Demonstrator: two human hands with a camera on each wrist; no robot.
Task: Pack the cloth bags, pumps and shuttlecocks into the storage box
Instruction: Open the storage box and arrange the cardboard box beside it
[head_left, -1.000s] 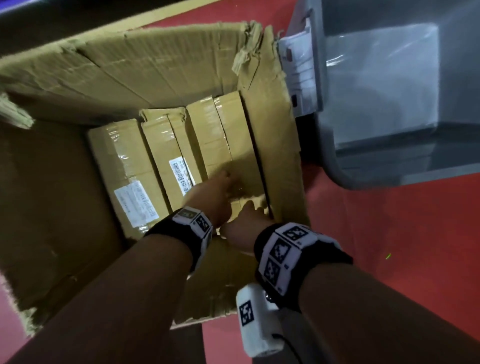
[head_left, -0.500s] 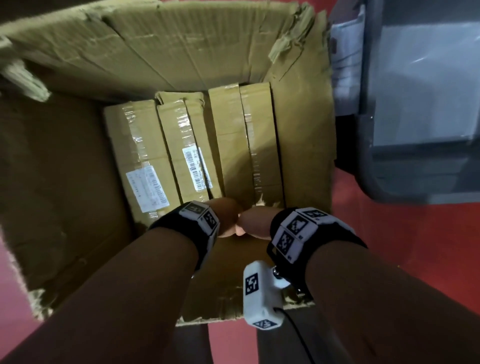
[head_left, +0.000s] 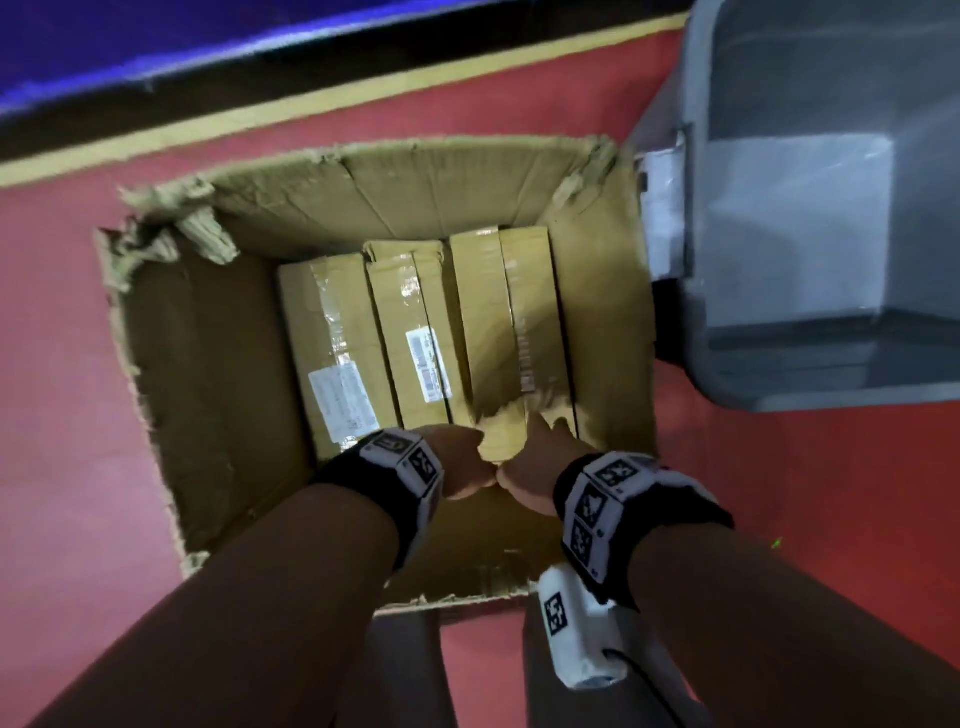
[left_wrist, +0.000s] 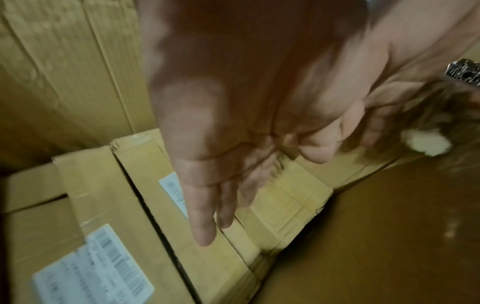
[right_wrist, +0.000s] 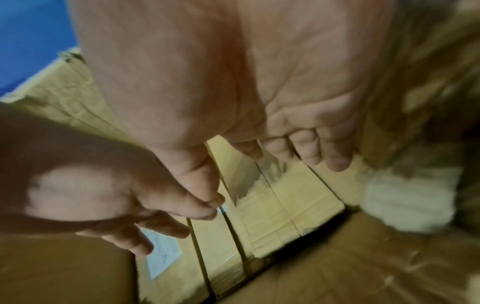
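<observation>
A torn cardboard carton (head_left: 218, 364) stands on the red floor and holds several long taped cardboard packages (head_left: 483, 322) side by side. Both hands reach into it at the near end of the right-hand packages. My left hand (head_left: 457, 460) hovers with straight fingers (left_wrist: 202, 222) just over a package top (left_wrist: 283, 203). My right hand (head_left: 537, 457) is beside it, knuckles touching, with loosely curled fingers (right_wrist: 335, 160) above the rightmost package (right_wrist: 293, 205); it holds nothing that I can see. The grey plastic storage box (head_left: 831, 397) sits right of the carton, apparently empty. No cloth bags, pumps or shuttlecocks show.
Two packages carry white barcode labels (head_left: 343, 400). The carton's left half (head_left: 223, 426) is bare cardboard floor. A yellow line (head_left: 311, 106) and a dark blue surface (head_left: 156, 47) run along the far side of the red floor.
Both hands have drawn back from the package tops to their near ends and now sit side by side. The head view has pulled back, showing more floor.
</observation>
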